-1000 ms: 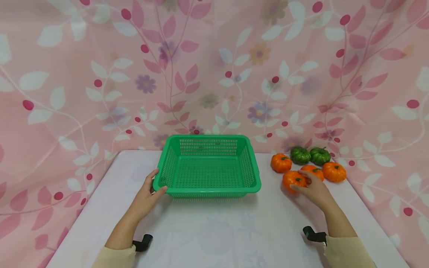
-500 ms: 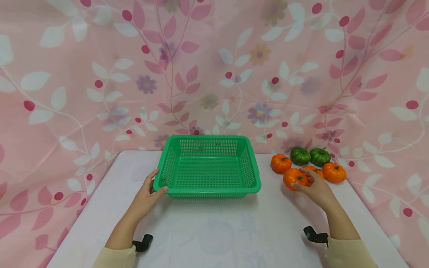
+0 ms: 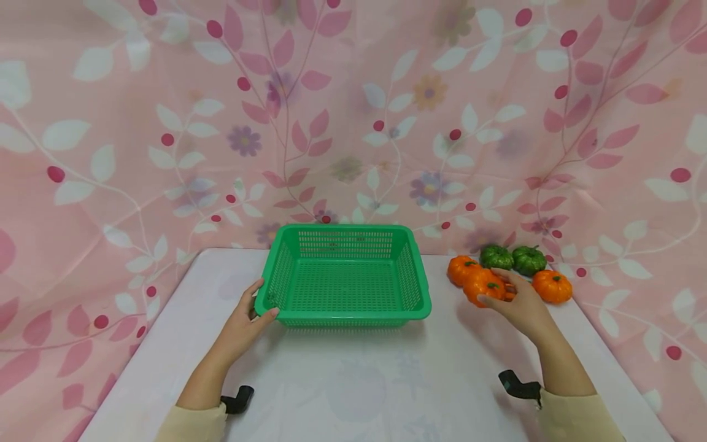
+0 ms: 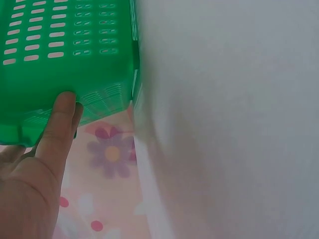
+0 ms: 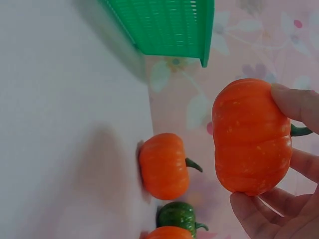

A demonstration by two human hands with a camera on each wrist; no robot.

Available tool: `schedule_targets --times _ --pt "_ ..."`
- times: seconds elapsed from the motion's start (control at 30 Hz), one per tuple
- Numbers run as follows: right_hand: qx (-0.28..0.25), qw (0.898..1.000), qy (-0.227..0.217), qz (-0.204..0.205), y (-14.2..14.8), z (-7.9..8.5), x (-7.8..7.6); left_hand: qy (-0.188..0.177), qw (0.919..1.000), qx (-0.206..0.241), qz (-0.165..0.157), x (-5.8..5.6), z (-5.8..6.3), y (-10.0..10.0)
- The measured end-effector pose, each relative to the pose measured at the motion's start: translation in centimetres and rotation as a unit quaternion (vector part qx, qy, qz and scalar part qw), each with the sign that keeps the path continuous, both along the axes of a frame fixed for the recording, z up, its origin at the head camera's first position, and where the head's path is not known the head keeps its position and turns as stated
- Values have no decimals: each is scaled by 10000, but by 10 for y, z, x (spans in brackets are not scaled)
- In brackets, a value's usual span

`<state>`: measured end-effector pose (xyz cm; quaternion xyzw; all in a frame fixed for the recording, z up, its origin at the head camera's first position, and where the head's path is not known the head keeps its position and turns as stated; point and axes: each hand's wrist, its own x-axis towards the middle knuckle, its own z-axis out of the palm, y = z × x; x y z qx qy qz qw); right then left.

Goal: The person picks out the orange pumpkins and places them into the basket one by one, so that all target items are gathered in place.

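Observation:
My right hand (image 3: 525,310) holds a small orange pumpkin (image 3: 482,287) between thumb and fingers. In the right wrist view this pumpkin (image 5: 251,137) is raised off the table, its green stem pointing toward the palm. At the near left corner of a green plastic basket (image 3: 342,314), my left hand (image 3: 243,322) grips the rim, thumb at the front and fingers along the side. The left wrist view shows a finger of the left hand (image 4: 40,174) lying against the basket's slotted wall (image 4: 65,74). Nothing lies inside the basket.
Behind the held pumpkin sits another orange pumpkin (image 3: 459,270). Two green pumpkins (image 3: 496,258) stand at the back right, and an orange pumpkin (image 3: 552,286) lies near the table's right edge. A floral pink cloth (image 3: 353,123) hangs behind the white table (image 3: 353,380).
My right hand has lifted the orange pumpkin from the table and moved it slightly up and back. The left hand keeps its place on the basket.

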<state>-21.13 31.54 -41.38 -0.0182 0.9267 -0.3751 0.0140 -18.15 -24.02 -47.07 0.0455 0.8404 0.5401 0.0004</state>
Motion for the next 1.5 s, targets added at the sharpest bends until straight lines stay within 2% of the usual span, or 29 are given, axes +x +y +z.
schedule_targets --times 0.2,0.7,0.93,1.13,1.37,1.5 --pt "-168 9998 75 52 -8 10 2 -7 10000 26 3 0 -1 0" --pt "-310 9961 707 427 -39 44 1 23 10000 71 -7 1 1 -1" --pt "-387 9944 820 547 -55 55 -4 39 9999 122 -63 1 1 0" --pt "-601 9891 1045 845 -72 63 -10 6 9999 128 -88 0 0 0" --pt "-359 9913 924 868 -90 78 -17 22 10000 76 -47 0 1 0" --pt "-417 9881 1026 1069 -99 85 -23 12 9999 98 -91 1 1 0"
